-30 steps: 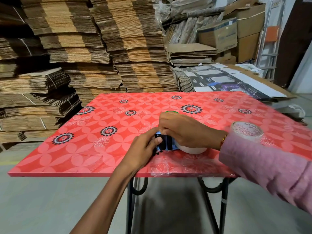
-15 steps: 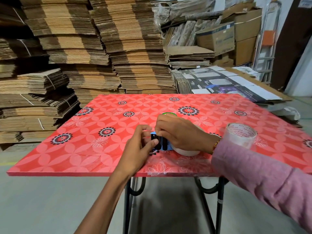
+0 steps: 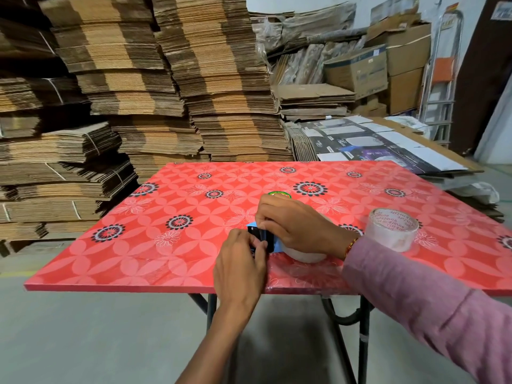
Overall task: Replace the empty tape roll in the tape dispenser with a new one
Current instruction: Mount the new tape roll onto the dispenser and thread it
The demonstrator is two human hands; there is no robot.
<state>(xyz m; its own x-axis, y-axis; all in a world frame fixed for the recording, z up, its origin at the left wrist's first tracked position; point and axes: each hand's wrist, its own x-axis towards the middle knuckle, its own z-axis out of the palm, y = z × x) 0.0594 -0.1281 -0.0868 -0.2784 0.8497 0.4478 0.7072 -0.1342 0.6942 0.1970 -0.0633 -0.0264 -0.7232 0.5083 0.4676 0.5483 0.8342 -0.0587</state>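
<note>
Cardboard stacks behind, red floral table [image 3: 171,206] up front. Left hand [image 3: 239,263] has closed in, fingers now pinching the blue-black tape dispenser [image 3: 261,236] at its toothed end; right hand [image 3: 293,227] clamps it from above over a white roll [image 3: 304,256]. Clear tape roll [image 3: 393,232] stands just beside the right wrist, untouched, so prob. threading the tape end.
</note>
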